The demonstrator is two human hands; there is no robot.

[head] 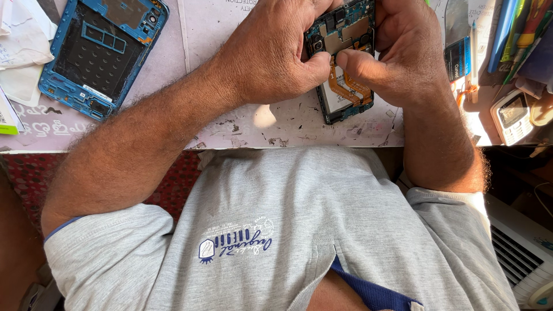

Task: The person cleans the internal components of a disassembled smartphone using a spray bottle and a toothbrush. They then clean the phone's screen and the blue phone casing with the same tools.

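Note:
An opened smartphone (347, 92) lies on the worn white work mat (288, 124), with its blue inner frame, circuit board and orange flex cables exposed. My left hand (271, 52) grips the phone's left side, thumb pressed on its middle. My right hand (403, 57) holds the right side. Its thumb tip meets the left thumb over the orange cable. The upper part of the phone is hidden by my fingers.
A detached blue phone mid-frame (101, 52) lies at the far left of the mat, beside crumpled papers (20, 40). At the right stand a small white keypad phone (511, 118), a small card box (458, 57) and several pens and tools (518, 29). My grey shirt fills the foreground.

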